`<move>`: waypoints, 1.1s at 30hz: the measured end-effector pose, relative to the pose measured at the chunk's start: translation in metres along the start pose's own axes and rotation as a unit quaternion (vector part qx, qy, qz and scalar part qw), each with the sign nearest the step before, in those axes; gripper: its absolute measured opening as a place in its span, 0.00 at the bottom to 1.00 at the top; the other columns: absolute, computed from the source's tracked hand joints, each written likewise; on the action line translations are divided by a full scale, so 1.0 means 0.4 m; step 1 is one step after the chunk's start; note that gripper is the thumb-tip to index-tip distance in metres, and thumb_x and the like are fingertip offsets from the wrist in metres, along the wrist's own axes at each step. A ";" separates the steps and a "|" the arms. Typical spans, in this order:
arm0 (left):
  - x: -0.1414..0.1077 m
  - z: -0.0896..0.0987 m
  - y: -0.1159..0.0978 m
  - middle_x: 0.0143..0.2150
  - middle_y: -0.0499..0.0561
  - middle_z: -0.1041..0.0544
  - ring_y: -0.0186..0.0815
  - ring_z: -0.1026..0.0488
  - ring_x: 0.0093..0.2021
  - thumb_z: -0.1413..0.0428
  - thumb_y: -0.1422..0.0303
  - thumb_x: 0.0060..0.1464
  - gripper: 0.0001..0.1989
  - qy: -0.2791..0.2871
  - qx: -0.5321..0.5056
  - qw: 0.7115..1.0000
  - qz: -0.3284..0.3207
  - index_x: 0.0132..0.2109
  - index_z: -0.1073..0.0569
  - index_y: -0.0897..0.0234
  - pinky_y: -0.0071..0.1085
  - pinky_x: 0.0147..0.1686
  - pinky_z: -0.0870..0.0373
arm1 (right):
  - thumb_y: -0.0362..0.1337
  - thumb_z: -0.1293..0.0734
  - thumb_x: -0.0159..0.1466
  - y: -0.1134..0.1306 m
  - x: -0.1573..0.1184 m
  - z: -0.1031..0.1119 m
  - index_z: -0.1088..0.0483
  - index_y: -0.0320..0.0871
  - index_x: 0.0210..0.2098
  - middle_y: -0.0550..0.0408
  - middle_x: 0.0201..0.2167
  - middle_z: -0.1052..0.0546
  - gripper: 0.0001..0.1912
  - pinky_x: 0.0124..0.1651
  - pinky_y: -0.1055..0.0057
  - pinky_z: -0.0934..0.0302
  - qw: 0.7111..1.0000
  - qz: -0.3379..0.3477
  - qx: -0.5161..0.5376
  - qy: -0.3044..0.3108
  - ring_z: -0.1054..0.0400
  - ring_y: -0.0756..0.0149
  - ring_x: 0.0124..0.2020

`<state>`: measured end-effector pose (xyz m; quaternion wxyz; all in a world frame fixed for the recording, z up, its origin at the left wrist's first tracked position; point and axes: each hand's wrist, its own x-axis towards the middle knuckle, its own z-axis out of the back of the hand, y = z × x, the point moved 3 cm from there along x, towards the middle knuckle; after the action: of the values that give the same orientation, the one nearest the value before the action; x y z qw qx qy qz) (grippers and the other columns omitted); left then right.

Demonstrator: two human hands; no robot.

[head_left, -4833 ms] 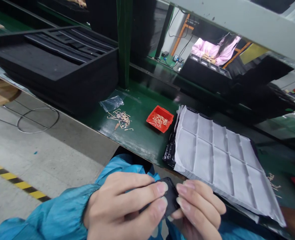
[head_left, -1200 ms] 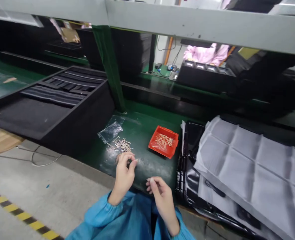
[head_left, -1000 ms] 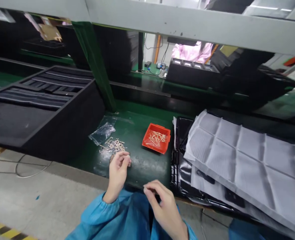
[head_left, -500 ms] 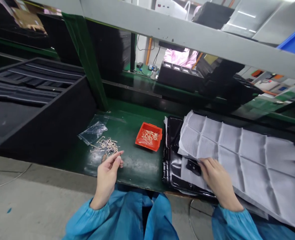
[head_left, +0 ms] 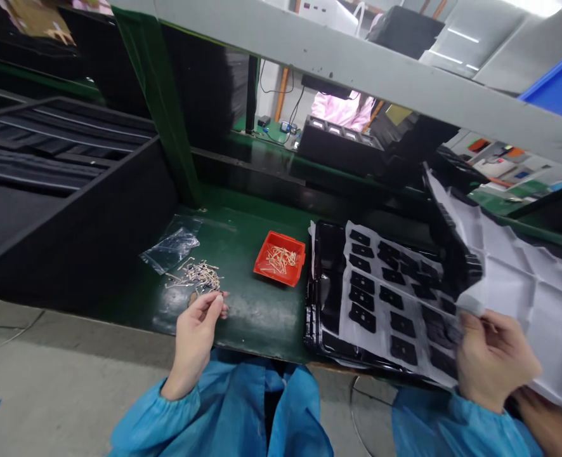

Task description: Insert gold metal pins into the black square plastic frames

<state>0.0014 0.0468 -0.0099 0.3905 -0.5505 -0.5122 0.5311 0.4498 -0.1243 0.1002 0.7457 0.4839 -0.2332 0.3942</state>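
My right hand (head_left: 495, 355) grips the near corner of a creased white liner sheet (head_left: 519, 285), which is lifted and folded back to the right. Beneath it, several flat black pieces (head_left: 363, 298) lie in rows on a lower white sheet (head_left: 345, 317), over a glossy black tray (head_left: 331, 251). My left hand (head_left: 198, 327) is closed in a pinch at the near side of a pile of small pale strips (head_left: 200, 274); whatever is between its fingertips is too small to make out. An orange-red box (head_left: 281, 257) holding more pale strips stands between my hands.
A clear plastic bag (head_left: 172, 244) lies behind the pile. A large black bin (head_left: 95, 209) stands at the left beside a green post (head_left: 167, 108). A grey beam (head_left: 309, 57) crosses above the green bench (head_left: 257, 324). Another person's forearm (head_left: 547, 422) is at lower right.
My right hand has moved right, peeling the liner sheet up and back, so the rows of black pieces now show. My left hand stays pinched beside the pile.
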 end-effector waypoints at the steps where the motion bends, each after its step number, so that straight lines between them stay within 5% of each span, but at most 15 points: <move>1: 0.000 0.001 0.001 0.31 0.49 0.21 0.33 0.28 0.30 0.32 0.54 0.51 0.20 0.000 -0.002 1.000 0.002 0.41 0.19 0.67 0.27 0.35 0.30 | 0.52 0.29 0.63 -0.004 0.015 0.006 0.27 0.47 0.35 0.56 0.30 0.28 0.15 0.38 0.59 0.37 1.000 0.002 0.000 -0.018 0.32 0.60 0.32; 3: 0.000 0.002 0.001 0.30 0.49 0.22 0.33 0.28 0.30 0.31 0.53 0.49 0.21 -0.001 -0.006 1.000 0.007 0.40 0.20 0.67 0.28 0.34 0.29 | 0.52 0.29 0.62 -0.002 0.046 0.018 0.25 0.46 0.34 0.52 0.29 0.27 0.16 0.37 0.55 0.36 0.998 0.024 -0.017 -0.052 0.30 0.56 0.32; 6: -0.004 0.001 -0.006 0.29 0.48 0.22 0.34 0.27 0.30 0.29 0.53 0.46 0.22 -0.001 -0.018 1.000 0.017 0.39 0.21 0.67 0.29 0.34 0.29 | 0.46 0.25 0.59 0.038 0.052 0.040 0.21 0.42 0.37 0.36 0.38 0.22 0.14 0.49 0.44 0.36 0.989 0.069 -0.082 -0.100 0.27 0.38 0.48; 8: -0.012 -0.009 -0.014 0.30 0.49 0.21 0.33 0.27 0.30 0.27 0.54 0.44 0.23 0.001 -0.055 0.998 0.038 0.39 0.20 0.67 0.28 0.35 0.28 | 0.40 0.23 0.59 0.100 -0.001 0.046 0.20 0.40 0.44 0.29 0.47 0.22 0.15 0.57 0.41 0.39 0.978 0.113 -0.117 -0.127 0.31 0.32 0.57; 9: -0.019 -0.018 -0.017 0.30 0.49 0.21 0.32 0.27 0.31 0.26 0.55 0.43 0.23 0.008 -0.088 0.995 0.056 0.39 0.20 0.67 0.27 0.35 0.28 | 0.38 0.24 0.60 0.139 -0.045 0.041 0.20 0.40 0.44 0.32 0.45 0.21 0.13 0.56 0.42 0.37 0.979 0.130 -0.098 -0.126 0.28 0.36 0.53; 11: -0.038 -0.051 -0.024 0.31 0.48 0.21 0.30 0.28 0.31 0.24 0.59 0.41 0.22 0.056 -0.180 0.975 0.116 0.39 0.19 0.67 0.25 0.35 0.28 | 0.37 0.27 0.64 0.216 -0.157 -0.011 0.21 0.45 0.39 0.43 0.40 0.20 0.04 0.51 0.51 0.32 0.994 0.054 0.068 0.063 0.24 0.49 0.44; 12: -0.050 -0.072 -0.029 0.30 0.48 0.22 0.29 0.28 0.31 0.24 0.60 0.40 0.21 0.089 -0.223 0.959 0.148 0.38 0.19 0.67 0.24 0.36 0.28 | 0.39 0.28 0.66 0.258 -0.227 -0.052 0.21 0.46 0.35 0.47 0.37 0.20 0.04 0.47 0.57 0.31 0.959 -0.035 0.186 0.210 0.24 0.54 0.41; 13: -0.063 -0.093 -0.033 0.30 0.47 0.23 0.28 0.29 0.31 0.23 0.61 0.39 0.20 0.120 -0.256 0.943 0.177 0.36 0.19 0.67 0.23 0.36 0.28 | 0.41 0.29 0.67 0.302 -0.305 -0.096 0.21 0.45 0.34 0.49 0.36 0.20 0.08 0.42 0.63 0.31 0.869 -0.157 0.310 0.352 0.26 0.60 0.36; 14: -0.076 -0.112 -0.037 0.29 0.46 0.24 0.27 0.29 0.31 0.22 0.62 0.38 0.20 0.146 -0.278 0.929 0.199 0.34 0.20 0.66 0.23 0.37 0.28 | 0.44 0.28 0.66 0.352 -0.384 -0.134 0.21 0.43 0.34 0.50 0.33 0.21 0.11 0.36 0.66 0.33 0.731 -0.278 0.415 0.465 0.28 0.64 0.30; 15: -0.088 -0.129 -0.040 0.28 0.46 0.25 0.28 0.28 0.31 0.22 0.63 0.37 0.19 0.163 -0.287 0.919 0.214 0.32 0.21 0.66 0.24 0.38 0.27 | 0.48 0.29 0.67 0.399 -0.439 -0.159 0.22 0.43 0.34 0.52 0.30 0.22 0.15 0.32 0.69 0.35 0.676 -0.319 0.449 0.489 0.30 0.68 0.25; 18: -0.114 -0.157 -0.043 0.27 0.47 0.27 0.34 0.24 0.36 0.21 0.64 0.36 0.19 0.188 -0.290 0.908 0.235 0.29 0.23 0.65 0.29 0.42 0.24 | 0.56 0.33 0.68 0.499 -0.530 -0.213 0.23 0.43 0.39 0.53 0.29 0.24 0.22 0.26 0.72 0.38 0.577 -0.389 0.505 0.510 0.36 0.72 0.20; 22: -0.135 -0.161 -0.043 0.26 0.47 0.29 0.41 0.23 0.51 0.22 0.68 0.38 0.17 0.238 -0.322 0.873 0.278 0.29 0.23 0.63 0.35 0.52 0.24 | 0.58 0.31 0.65 0.543 -0.533 -0.243 0.24 0.43 0.44 0.56 0.29 0.26 0.24 0.24 0.73 0.41 0.495 -0.444 0.544 0.512 0.43 0.76 0.18; 28: -0.142 -0.154 -0.048 0.25 0.45 0.31 0.45 0.23 0.54 0.23 0.71 0.37 0.17 0.267 -0.343 0.851 0.296 0.28 0.25 0.64 0.41 0.55 0.24 | 0.56 0.29 0.63 0.549 -0.516 -0.249 0.27 0.43 0.37 0.59 0.25 0.29 0.21 0.22 0.74 0.43 0.481 -0.441 0.549 0.522 0.47 0.78 0.16; 31: -0.141 -0.154 -0.049 0.23 0.45 0.32 0.43 0.22 0.49 0.22 0.70 0.36 0.19 0.263 -0.335 0.855 0.296 0.27 0.26 0.64 0.34 0.48 0.21 | 0.57 0.31 0.65 0.549 -0.513 -0.248 0.25 0.43 0.37 0.58 0.25 0.27 0.22 0.22 0.73 0.42 0.529 -0.404 0.532 0.523 0.43 0.76 0.16; 33: -0.141 -0.151 -0.051 0.24 0.47 0.30 0.38 0.22 0.40 0.23 0.69 0.38 0.17 0.253 -0.323 0.863 0.294 0.28 0.24 0.65 0.24 0.33 0.25 | 0.55 0.32 0.67 0.543 -0.506 -0.244 0.24 0.43 0.39 0.56 0.26 0.24 0.21 0.25 0.72 0.38 0.585 -0.367 0.510 0.512 0.37 0.73 0.18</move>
<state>0.0629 0.0021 0.0281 0.1327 -0.8863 -0.3534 0.2682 0.1524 -0.0613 0.0280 0.4538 0.5471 0.6244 0.3238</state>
